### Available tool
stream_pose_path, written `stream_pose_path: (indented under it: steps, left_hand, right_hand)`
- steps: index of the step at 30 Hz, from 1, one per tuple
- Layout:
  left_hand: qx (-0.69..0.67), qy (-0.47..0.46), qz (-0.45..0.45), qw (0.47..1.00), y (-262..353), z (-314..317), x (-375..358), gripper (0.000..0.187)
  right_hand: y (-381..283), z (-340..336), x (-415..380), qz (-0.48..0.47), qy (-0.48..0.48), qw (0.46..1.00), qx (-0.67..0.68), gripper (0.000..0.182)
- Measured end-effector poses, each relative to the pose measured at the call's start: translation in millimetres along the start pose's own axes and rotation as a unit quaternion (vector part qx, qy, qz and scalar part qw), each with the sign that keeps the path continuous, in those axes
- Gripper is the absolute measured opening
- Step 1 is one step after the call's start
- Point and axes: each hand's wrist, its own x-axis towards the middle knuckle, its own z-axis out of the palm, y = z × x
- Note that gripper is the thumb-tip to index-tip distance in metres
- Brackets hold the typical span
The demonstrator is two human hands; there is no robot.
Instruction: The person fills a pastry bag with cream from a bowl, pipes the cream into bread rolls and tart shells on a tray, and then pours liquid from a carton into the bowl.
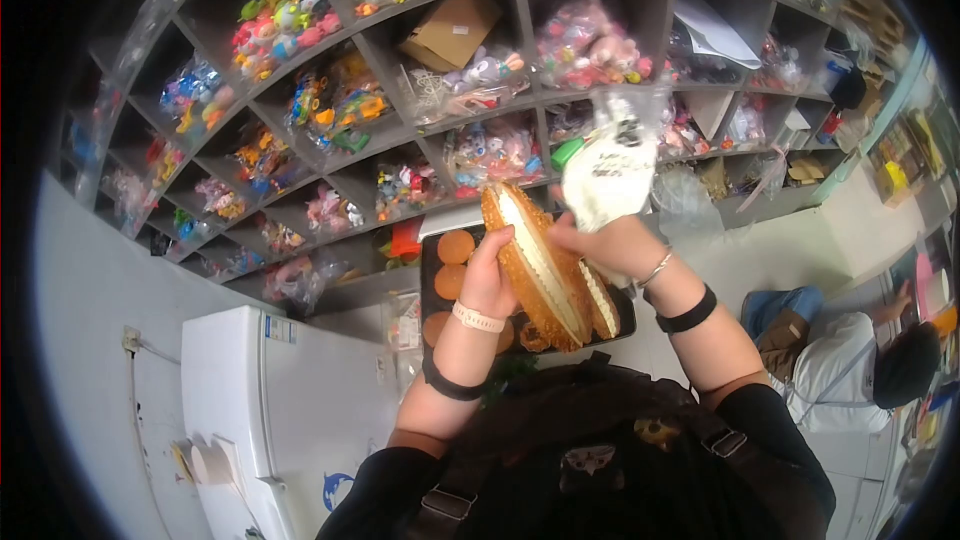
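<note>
My left hand [486,278] is closed on the left side of a long, crumb-coated bread roll [513,275], tilted over a dark tray [427,285]. The roll is split lengthwise, and a line of white cream runs down the slit. In my right hand [622,248] is the narrow end of a clear piping bag [607,172] filled with white cream; dark writing marks its side. The bag's tip is hidden behind my fingers, close to the roll's right side. A second split roll [600,302] with wavy white cream lies just right of the first.
Round orange-brown pieces [455,248] lie in the tray. Behind it, grey cubby shelves [400,135] hold bagged toys. A white fridge [315,390] stands at left; a person in a white shirt [835,365] is at right.
</note>
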Motion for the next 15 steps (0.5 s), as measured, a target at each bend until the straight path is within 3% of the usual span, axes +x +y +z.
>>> stream_pose_path:
  steps: [1,2,3,5,7,9,10,15]
  left_hand:
    - [0.004,0.014,-0.004,1.0,0.1,-0.5,-1.7,0.038]
    - [0.007,0.029,-0.008,1.0,-0.2,-1.0,-2.8,0.038]
    - [0.007,0.027,-0.013,1.0,-0.8,-1.8,-3.1,0.038]
    - [0.006,0.024,-0.027,0.999,-4.2,-4.3,-4.2,0.04]
    - [0.0,0.038,-0.044,0.998,-9.9,-2.0,-5.5,0.042]
    - [-0.001,0.031,-0.052,0.998,-15.1,4.8,-5.7,0.043]
    - [0.0,0.019,-0.05,0.999,-15.6,10.6,-7.6,0.043]
    - [0.028,0.011,-0.033,0.999,-10.8,31.4,-18.7,0.046]
  right_hand:
    - [-8.3,-9.7,1.8,0.043,0.004,0.996,0.077,0.056]
    - [-6.0,-17.4,5.0,-0.064,0.072,0.993,0.063,0.061]
    - [-21.4,-30.2,7.6,-0.046,0.069,0.992,0.097,0.067]
    - [-45.8,-44.0,9.7,-0.118,0.112,0.962,0.22,0.072]
    - [-66.0,-39.4,15.9,-0.195,0.166,0.907,0.335,0.051]
    - [-69.0,-23.3,23.0,-0.218,0.214,0.89,0.34,0.025]
    - [-69.7,-15.6,27.2,-0.23,0.237,0.88,0.343,0.021]
    - [-72.1,8.4,33.0,-0.365,0.191,0.852,0.323,0.046]
